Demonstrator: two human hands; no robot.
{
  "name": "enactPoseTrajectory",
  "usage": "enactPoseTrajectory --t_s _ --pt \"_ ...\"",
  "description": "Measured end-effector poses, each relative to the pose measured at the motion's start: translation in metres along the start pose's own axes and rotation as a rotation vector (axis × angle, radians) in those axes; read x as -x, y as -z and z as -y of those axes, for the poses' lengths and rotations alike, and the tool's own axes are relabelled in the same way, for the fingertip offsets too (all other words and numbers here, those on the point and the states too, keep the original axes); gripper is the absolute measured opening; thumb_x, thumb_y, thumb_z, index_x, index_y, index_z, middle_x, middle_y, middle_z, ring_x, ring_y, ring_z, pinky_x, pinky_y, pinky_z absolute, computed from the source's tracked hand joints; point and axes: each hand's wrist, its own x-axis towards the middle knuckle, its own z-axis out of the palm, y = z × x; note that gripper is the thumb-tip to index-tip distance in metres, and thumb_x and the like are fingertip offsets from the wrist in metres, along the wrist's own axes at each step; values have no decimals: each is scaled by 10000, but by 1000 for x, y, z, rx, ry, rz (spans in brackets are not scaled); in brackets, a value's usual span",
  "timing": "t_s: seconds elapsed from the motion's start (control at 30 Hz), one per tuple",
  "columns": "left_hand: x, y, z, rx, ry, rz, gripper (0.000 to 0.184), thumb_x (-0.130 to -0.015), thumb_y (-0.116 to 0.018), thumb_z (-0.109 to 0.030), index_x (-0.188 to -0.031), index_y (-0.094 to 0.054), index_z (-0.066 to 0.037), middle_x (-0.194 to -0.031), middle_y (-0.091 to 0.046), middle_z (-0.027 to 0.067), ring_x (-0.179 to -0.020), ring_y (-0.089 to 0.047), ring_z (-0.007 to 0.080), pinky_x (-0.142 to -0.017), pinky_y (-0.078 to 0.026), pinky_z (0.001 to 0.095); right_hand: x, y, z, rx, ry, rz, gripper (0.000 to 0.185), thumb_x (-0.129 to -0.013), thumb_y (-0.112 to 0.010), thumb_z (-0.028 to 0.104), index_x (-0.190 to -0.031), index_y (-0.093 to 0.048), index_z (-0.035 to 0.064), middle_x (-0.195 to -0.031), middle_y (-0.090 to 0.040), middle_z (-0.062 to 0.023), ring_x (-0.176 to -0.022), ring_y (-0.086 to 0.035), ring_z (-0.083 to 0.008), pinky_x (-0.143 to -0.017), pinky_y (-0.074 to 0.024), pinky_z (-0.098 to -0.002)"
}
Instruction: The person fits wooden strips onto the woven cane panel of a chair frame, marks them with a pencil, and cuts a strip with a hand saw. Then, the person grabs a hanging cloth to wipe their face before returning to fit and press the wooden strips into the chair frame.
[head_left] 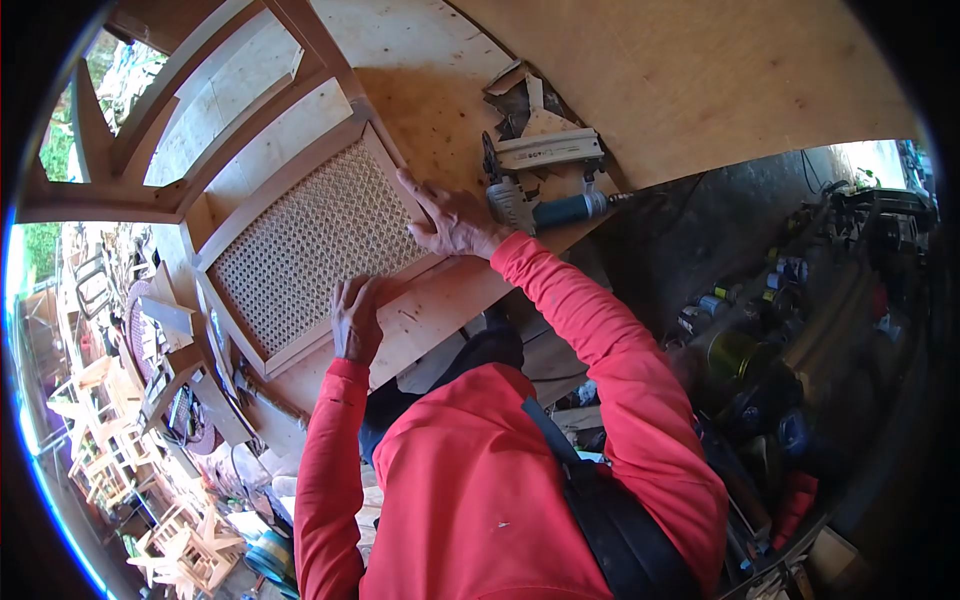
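Observation:
A framed cane panel (305, 235), woven mesh inside a wooden frame with a curved top rail, lies on the wooden workbench. My left hand (357, 318) grips its near rail, with bent fingertips over the wood beside the mesh. At the panel's right corner my right hand (455, 220) holds the side rail, index finger along the outer edge and thumb lower down. Just right of that hand lies a pneumatic nail gun (545, 155) with a grey magazine and a blue-green hose fitting (570, 210); neither hand touches it.
A larger curved wooden frame (325, 50) stands against the panel's far side. Broken wood scraps (535, 95) lie behind the nail gun. A big plywood sheet (690, 80) fills the upper right. Cans (730, 355) clutter the dark floor at right; wooden stools (185, 545) stand lower left.

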Motion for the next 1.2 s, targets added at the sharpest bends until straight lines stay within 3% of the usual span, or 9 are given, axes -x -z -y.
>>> enactPoseTrajectory --t_s 0.23,0.43,0.93,1.07,1.1,1.2 --pt "1 0 0 -23 -38 -15 422 -857 -662 83 -1257 -722 -42 -1184 -681 145 -1068 -620 385 -936 -515 489 -2 3 0 -48 8 30 1022 -916 -739 266 -1758 -172 145 -1199 -674 -275 -947 -712 -482 -798 -623 -533" --pt "1 -6 2 -16 -58 -33 406 -857 -654 104 -1242 -714 -12 -1182 -677 184 -1070 -623 416 -931 -528 501 -2 1 -1 -65 -4 57 1048 -924 -754 297 -1760 -140 150 -1267 -653 -282 -1010 -715 -489 -880 -616 -534" --pt "-1 -7 -3 92 8 -89 409 -786 -629 95 -1150 -731 -61 -1142 -677 145 -1057 -614 395 -934 -522 490 -4 5 0 -59 3 76 1045 -928 -785 306 -1763 -173 162 -1244 -658 -268 -1003 -715 -479 -869 -609 -517" --pt "3 -16 8 80 -17 -83 397 -766 -635 76 -1125 -727 -67 -1148 -681 149 -1101 -617 414 -970 -512 499 -3 9 -3 -31 50 26 970 -941 -772 293 -1750 -251 165 -1418 -649 -246 -1086 -731 -430 -871 -612 -504" --pt "8 -20 8 141 76 -44 369 -765 -641 55 -1106 -719 -60 -1161 -681 154 -1134 -617 429 -992 -506 501 -3 8 -3 -37 65 43 938 -947 -765 284 -1741 -284 155 -1498 -630 -234 -1119 -736 -407 -871 -614 -497" --pt "4 -19 6 121 -10 -134 384 -753 -638 41 -1109 -728 -73 -1156 -674 146 -1147 -609 406 -995 -507 481 -6 -5 -14 -131 127 -4 875 -957 -738 147 -1719 -315 74 -1609 -538 -273 -1453 -580 -408 -1147 -533 -456"
